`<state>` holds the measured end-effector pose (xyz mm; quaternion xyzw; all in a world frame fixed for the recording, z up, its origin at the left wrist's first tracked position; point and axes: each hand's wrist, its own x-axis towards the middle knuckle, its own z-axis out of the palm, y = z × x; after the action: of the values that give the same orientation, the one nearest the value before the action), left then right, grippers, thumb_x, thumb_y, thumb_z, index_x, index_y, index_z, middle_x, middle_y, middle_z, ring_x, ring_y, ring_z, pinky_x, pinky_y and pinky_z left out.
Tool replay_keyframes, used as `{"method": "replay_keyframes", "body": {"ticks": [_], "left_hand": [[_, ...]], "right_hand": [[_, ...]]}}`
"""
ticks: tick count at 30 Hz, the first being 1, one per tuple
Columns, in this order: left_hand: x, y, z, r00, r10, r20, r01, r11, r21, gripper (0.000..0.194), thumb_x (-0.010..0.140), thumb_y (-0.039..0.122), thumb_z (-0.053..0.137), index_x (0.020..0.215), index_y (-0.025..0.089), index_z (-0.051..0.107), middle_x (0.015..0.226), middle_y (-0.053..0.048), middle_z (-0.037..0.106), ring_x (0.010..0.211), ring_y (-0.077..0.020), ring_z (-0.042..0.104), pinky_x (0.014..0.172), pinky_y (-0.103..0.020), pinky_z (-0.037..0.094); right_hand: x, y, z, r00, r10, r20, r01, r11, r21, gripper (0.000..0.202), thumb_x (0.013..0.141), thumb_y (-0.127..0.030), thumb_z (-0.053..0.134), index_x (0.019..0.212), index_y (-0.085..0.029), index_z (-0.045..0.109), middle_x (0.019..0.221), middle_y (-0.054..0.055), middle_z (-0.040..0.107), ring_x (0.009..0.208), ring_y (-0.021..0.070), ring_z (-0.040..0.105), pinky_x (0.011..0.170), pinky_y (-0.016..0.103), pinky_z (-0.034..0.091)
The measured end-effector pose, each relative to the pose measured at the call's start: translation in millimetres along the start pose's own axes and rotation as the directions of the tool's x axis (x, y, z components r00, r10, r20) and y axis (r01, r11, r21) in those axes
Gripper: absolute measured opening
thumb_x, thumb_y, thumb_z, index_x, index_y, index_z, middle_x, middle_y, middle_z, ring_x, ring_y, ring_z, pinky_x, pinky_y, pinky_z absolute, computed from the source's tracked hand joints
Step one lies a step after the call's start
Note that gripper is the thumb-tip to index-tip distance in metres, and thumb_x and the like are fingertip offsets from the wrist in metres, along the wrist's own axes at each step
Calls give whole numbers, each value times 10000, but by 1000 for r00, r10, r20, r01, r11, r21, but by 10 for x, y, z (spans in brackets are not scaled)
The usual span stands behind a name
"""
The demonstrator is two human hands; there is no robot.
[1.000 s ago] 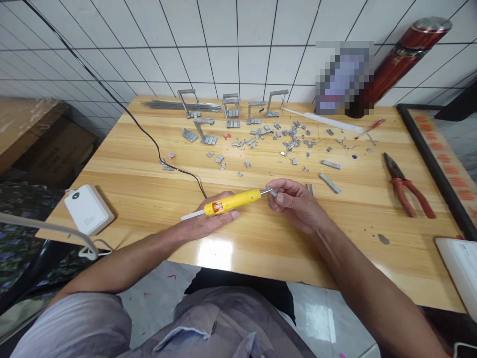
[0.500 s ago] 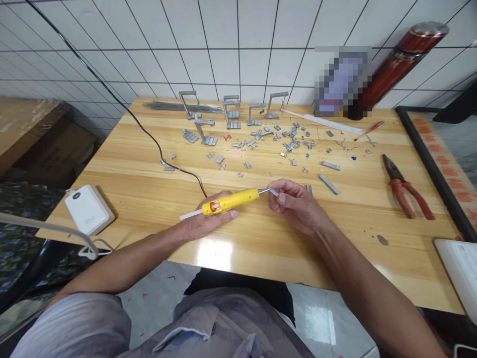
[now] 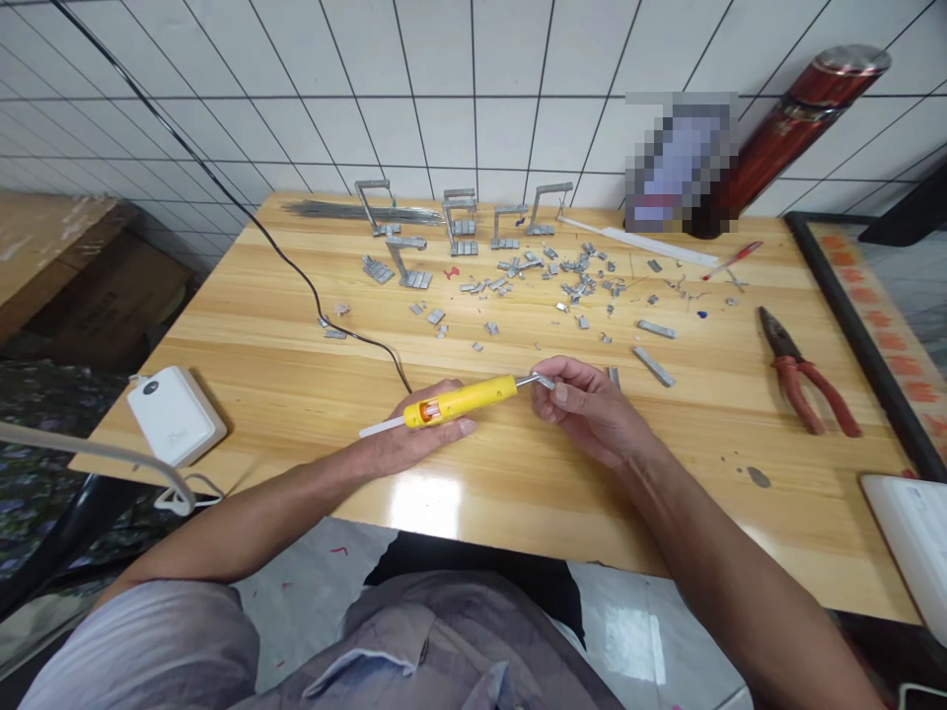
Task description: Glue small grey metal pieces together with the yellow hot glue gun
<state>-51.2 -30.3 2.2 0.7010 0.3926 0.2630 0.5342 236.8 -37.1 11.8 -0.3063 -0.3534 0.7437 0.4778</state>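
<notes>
My left hand is closed around a yellow hot glue gun of slim, straight shape. A white glue stick pokes out of its back end, and its metal nozzle points right. My right hand pinches a small grey strip piece between thumb and fingers. The nozzle tip meets the left end of that piece, or lies very close to it. Beyond the hands, small grey offcuts are scattered on the wooden table. Several bent grey stands are upright near the wall.
Pliers with red handles lie at the right. Two grey strips rest beyond my right hand. A black cord runs down to the glue gun. A white power bank sits at the left, and a red flask leans at the back.
The glue gun and my left hand have shifted very slightly to the right. My right hand and the piece in it have hardly moved.
</notes>
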Motion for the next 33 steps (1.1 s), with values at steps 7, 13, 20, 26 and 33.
{"method": "replay_keyframes", "body": {"ticks": [7,13,20,26,33], "left_hand": [[20,8,12,999,38,13,-38,999,-14,335,1034,517,752,986,220,603,931,5,580,842,-164,554,774,-322,461],[15,3,13,999,46,12,-45,999,-13,327,1029,507,755,986,220,605,932,0,584,842,-165,561,767,-321,466],[14,88,-6,999,28,41,-28,1000,2,324,1024,502,751,970,219,603,898,10,564,786,-152,533,716,-305,451],[-6,65,0,1000,11,-14,-11,1000,6,376,1008,564,765,966,227,605,907,-2,595,828,-176,564,767,-326,487],[8,26,11,1000,8,-14,-8,1000,2,364,1023,553,754,964,228,601,939,-8,621,849,-176,578,792,-328,495]], "right_hand": [[-2,3,-8,1000,0,3,0,1000,-13,364,740,-475,1091,987,-293,895,690,-40,655,629,114,505,638,287,341],[2,-3,2,1000,4,-8,-4,999,-34,395,732,-495,1089,986,-281,876,699,-44,639,637,118,499,639,291,365],[0,5,-6,1000,8,-5,-8,1000,-17,377,740,-483,1090,985,-282,884,712,-39,659,648,108,519,646,275,377],[3,9,0,1000,-4,-8,4,1000,-20,376,734,-477,1090,983,-284,885,702,-37,668,631,111,504,635,280,358],[0,4,16,1000,-3,5,3,1000,-26,366,747,-485,1085,981,-287,886,701,-40,659,634,110,502,635,282,350]]}}
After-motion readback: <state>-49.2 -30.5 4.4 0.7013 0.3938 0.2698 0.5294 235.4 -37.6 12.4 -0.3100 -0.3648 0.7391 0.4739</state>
